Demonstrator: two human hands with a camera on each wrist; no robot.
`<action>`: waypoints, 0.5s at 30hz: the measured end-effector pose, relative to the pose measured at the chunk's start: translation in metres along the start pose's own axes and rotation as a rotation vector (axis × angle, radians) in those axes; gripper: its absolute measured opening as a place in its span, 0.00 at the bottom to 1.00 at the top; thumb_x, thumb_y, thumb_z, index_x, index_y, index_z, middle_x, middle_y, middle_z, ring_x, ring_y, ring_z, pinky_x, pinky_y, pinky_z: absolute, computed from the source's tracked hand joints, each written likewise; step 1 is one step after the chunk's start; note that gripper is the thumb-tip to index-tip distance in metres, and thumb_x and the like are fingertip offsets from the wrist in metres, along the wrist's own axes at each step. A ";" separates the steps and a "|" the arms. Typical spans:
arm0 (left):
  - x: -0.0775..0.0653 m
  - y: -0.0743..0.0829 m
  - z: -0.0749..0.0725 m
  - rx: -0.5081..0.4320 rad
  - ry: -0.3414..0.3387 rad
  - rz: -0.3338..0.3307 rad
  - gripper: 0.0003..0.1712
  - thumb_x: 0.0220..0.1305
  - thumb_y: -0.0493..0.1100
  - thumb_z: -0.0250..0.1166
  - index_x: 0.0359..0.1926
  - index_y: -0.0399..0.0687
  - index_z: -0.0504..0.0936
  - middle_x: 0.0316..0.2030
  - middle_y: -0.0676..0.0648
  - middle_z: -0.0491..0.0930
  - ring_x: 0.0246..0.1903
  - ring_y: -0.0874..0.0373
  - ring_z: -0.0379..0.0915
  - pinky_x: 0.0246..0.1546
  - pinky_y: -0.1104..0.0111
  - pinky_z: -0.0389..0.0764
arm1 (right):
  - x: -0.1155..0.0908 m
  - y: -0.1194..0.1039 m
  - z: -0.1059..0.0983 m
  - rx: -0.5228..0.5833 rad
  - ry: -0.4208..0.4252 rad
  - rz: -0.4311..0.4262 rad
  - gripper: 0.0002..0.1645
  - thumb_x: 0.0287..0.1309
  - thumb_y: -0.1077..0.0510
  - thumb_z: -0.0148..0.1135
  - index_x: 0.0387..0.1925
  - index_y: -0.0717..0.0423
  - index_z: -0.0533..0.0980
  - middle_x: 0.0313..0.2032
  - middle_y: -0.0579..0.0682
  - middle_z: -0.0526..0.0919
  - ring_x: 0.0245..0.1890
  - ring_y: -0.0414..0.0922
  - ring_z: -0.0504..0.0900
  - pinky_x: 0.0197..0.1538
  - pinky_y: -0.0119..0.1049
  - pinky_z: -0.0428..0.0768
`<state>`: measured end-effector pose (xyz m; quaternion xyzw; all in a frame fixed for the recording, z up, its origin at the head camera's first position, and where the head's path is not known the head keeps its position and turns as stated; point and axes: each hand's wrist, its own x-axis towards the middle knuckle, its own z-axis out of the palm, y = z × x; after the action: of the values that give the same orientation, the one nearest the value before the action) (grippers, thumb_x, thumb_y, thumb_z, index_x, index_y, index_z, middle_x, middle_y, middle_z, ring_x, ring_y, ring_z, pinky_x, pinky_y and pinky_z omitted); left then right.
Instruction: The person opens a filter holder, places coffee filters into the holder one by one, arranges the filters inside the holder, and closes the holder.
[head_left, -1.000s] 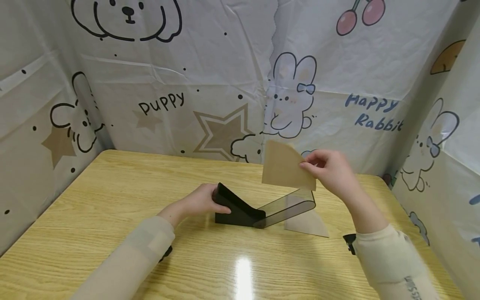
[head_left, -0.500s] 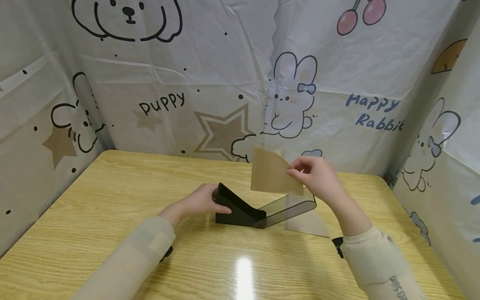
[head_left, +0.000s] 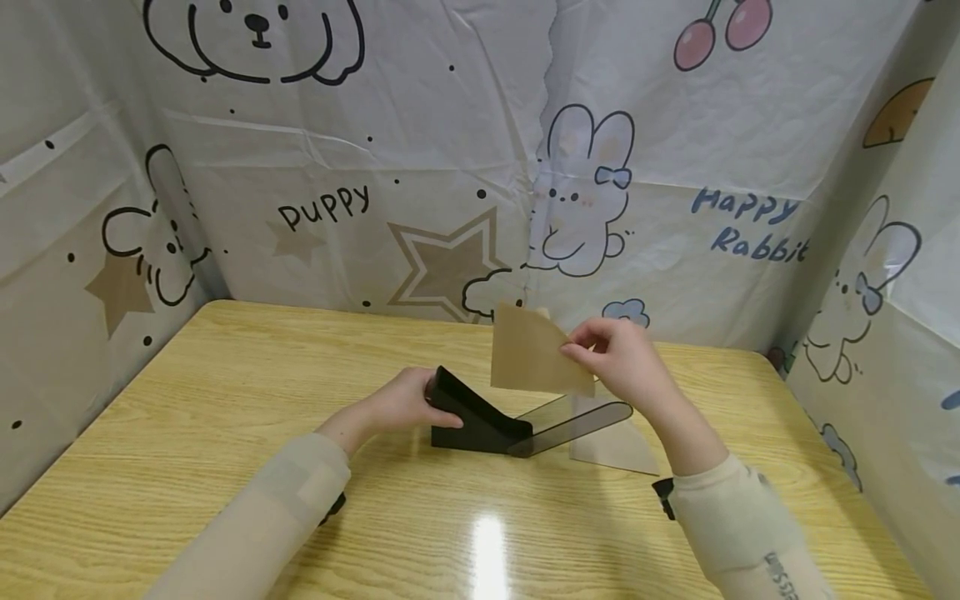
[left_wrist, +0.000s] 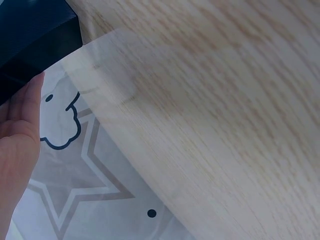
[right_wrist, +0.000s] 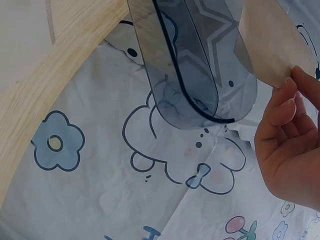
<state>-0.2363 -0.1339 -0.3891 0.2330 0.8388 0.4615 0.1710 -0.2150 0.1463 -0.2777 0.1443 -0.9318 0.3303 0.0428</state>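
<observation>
My left hand (head_left: 401, 400) grips the tall black end of a coffee filter holder (head_left: 480, 425), thumb on its near side. The holder's clear smoky trough (head_left: 573, 427) slants up to the right. Above the trough, my right hand (head_left: 618, 354) pinches a brown fan-shaped coffee filter paper (head_left: 532, 350) by its right side, between thumb and fingertips. In the right wrist view the filter paper (right_wrist: 272, 40) is beside the trough's rounded end (right_wrist: 195, 107). The left wrist view catches only the holder's black body (left_wrist: 40, 40) and part of the left hand (left_wrist: 20, 135).
Another pale fan-shaped filter paper (head_left: 618, 450) lies on the wooden table (head_left: 405, 525), partly behind the trough. A printed cloth (head_left: 330, 150) hangs along the back and sides of the table. Dark straps (head_left: 663, 496) show at the sleeves.
My right hand has moved left and slightly down with the filter paper, bringing it over the holder's middle. The left hand and the holder have stayed put.
</observation>
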 end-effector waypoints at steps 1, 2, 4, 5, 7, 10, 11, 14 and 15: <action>0.000 0.000 0.000 -0.001 -0.001 0.000 0.15 0.52 0.42 0.71 0.41 0.44 0.79 0.37 0.47 0.84 0.35 0.61 0.79 0.40 0.68 0.78 | 0.000 0.000 0.001 0.000 0.008 -0.001 0.06 0.56 0.58 0.65 0.31 0.58 0.81 0.29 0.51 0.82 0.26 0.43 0.71 0.27 0.33 0.70; 0.000 0.000 0.000 -0.004 -0.002 0.000 0.15 0.52 0.42 0.71 0.41 0.44 0.79 0.37 0.47 0.84 0.35 0.61 0.79 0.40 0.68 0.78 | 0.000 0.000 0.003 0.004 0.011 -0.001 0.05 0.56 0.59 0.65 0.31 0.57 0.81 0.29 0.51 0.82 0.26 0.43 0.71 0.27 0.33 0.70; 0.000 0.000 0.000 -0.006 -0.003 -0.002 0.15 0.52 0.42 0.71 0.41 0.44 0.79 0.37 0.47 0.84 0.35 0.61 0.79 0.40 0.68 0.78 | 0.000 0.000 0.005 0.008 0.013 -0.004 0.04 0.55 0.59 0.65 0.31 0.57 0.81 0.29 0.51 0.82 0.25 0.43 0.71 0.27 0.33 0.70; 0.000 0.000 0.000 -0.005 -0.003 -0.001 0.15 0.52 0.42 0.71 0.41 0.44 0.79 0.37 0.47 0.84 0.35 0.61 0.79 0.40 0.68 0.78 | 0.000 0.000 0.005 0.008 0.012 -0.004 0.04 0.55 0.59 0.65 0.31 0.57 0.81 0.29 0.51 0.82 0.25 0.44 0.71 0.27 0.33 0.70; 0.000 0.000 0.000 -0.003 0.000 0.002 0.15 0.52 0.42 0.71 0.41 0.44 0.79 0.37 0.47 0.84 0.35 0.61 0.79 0.40 0.68 0.78 | 0.001 0.000 0.007 0.008 0.008 0.001 0.04 0.55 0.59 0.65 0.31 0.57 0.81 0.30 0.51 0.83 0.26 0.44 0.71 0.28 0.33 0.71; 0.000 0.000 0.000 -0.002 0.002 0.007 0.15 0.52 0.41 0.71 0.41 0.44 0.79 0.37 0.47 0.84 0.35 0.61 0.79 0.40 0.68 0.78 | 0.002 0.001 0.009 -0.002 -0.012 -0.003 0.06 0.56 0.58 0.64 0.33 0.58 0.81 0.32 0.53 0.83 0.27 0.44 0.72 0.29 0.33 0.71; 0.000 0.000 0.000 -0.001 0.001 0.008 0.15 0.52 0.41 0.71 0.41 0.44 0.79 0.37 0.46 0.84 0.35 0.61 0.79 0.40 0.68 0.78 | 0.002 0.001 0.010 -0.004 -0.015 0.001 0.06 0.56 0.58 0.64 0.33 0.58 0.81 0.32 0.53 0.83 0.28 0.43 0.72 0.30 0.33 0.71; 0.000 -0.001 0.000 0.002 0.000 0.014 0.15 0.52 0.42 0.71 0.41 0.44 0.79 0.37 0.46 0.84 0.35 0.61 0.79 0.39 0.69 0.78 | 0.003 0.002 0.014 -0.006 -0.024 0.003 0.06 0.56 0.58 0.64 0.32 0.58 0.81 0.32 0.53 0.83 0.27 0.43 0.72 0.30 0.33 0.71; 0.000 -0.001 0.000 0.004 0.000 0.015 0.15 0.52 0.42 0.71 0.41 0.44 0.79 0.37 0.46 0.84 0.35 0.61 0.79 0.39 0.69 0.78 | 0.004 0.002 0.016 -0.005 -0.027 0.003 0.06 0.56 0.58 0.64 0.32 0.58 0.81 0.32 0.53 0.83 0.27 0.43 0.72 0.29 0.33 0.71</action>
<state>-0.2363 -0.1344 -0.3895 0.2397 0.8378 0.4612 0.1670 -0.2186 0.1368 -0.2903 0.1474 -0.9333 0.3262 0.0300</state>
